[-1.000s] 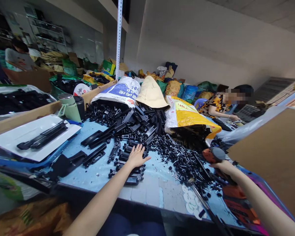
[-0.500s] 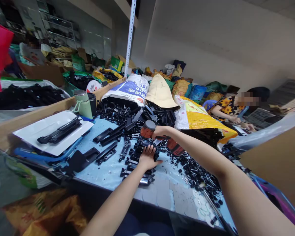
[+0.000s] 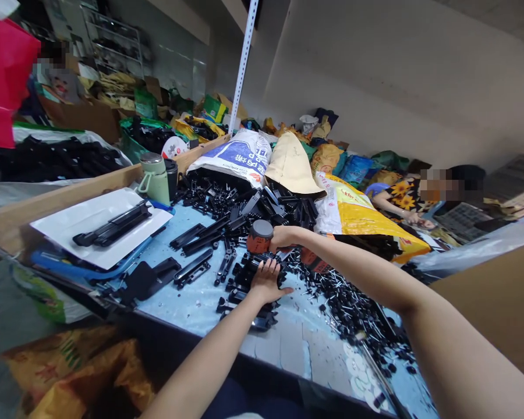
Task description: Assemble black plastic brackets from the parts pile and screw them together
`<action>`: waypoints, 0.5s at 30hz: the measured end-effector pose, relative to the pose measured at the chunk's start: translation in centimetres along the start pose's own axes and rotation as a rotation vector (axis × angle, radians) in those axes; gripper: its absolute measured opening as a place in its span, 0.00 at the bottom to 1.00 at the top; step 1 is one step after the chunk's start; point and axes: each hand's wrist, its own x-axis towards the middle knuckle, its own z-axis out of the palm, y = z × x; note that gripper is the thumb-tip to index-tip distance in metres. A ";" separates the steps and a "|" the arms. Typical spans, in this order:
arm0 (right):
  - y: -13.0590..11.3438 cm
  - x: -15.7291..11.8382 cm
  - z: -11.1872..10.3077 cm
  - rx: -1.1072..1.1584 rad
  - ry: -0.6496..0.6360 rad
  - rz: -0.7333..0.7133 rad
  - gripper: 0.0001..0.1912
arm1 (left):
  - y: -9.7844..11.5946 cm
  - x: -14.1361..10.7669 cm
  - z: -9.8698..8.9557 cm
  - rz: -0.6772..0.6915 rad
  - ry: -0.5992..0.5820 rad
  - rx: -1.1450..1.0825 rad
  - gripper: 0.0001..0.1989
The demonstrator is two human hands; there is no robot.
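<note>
Fingers (image 3: 274, 269) of my left hand (image 3: 265, 280) are spread and press down flat on a black plastic bracket (image 3: 254, 272), which lies on the blue table (image 3: 192, 302) in a small row of similar brackets. Right hand (image 3: 283, 237), at about 1 o'clock from the left one and just above it, is clenched around an orange power screwdriver (image 3: 259, 237); its grey back cap faces me, and I cannot see the tip, which is hidden behind the left fingers. At 3 o'clock from my hands a heap of small black screws (image 3: 349, 302) spreads over the table. At 9 o'clock some long black strips (image 3: 192, 269) lie apart from each other, and further at 10 o'clock a white tray (image 3: 96, 224) carries two more. Beyond, at 11 o'clock, a green mug (image 3: 153, 179) stands upright. At 12 o'clock open sacks (image 3: 240, 156) spill black parts. Far at 2 o'clock another person (image 3: 408, 196) sits working.
</note>
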 end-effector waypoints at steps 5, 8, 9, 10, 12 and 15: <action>-2.5 6.2 2.6 -0.183 -0.313 0.085 0.16 | 0.2 0.6 -0.5 -0.018 -0.051 -0.004 0.50; -3.3 7.6 3.2 -0.262 -0.429 0.104 0.16 | 0.6 -0.1 -0.9 -0.030 -0.072 -0.008 0.49; -3.4 7.8 3.3 -0.280 -0.455 0.105 0.15 | 0.7 -0.8 -1.0 -0.036 -0.061 -0.012 0.48; -3.5 7.8 3.3 -0.294 -0.476 0.104 0.14 | 0.8 -1.6 -1.0 -0.044 -0.037 -0.017 0.48; -3.6 7.8 3.4 -0.308 -0.508 0.099 0.12 | 1.0 -3.6 -0.7 -0.073 0.014 -0.030 0.47; -3.9 8.0 4.1 -0.315 -0.556 0.091 0.13 | 1.0 -6.1 -0.2 -0.097 0.023 -0.035 0.47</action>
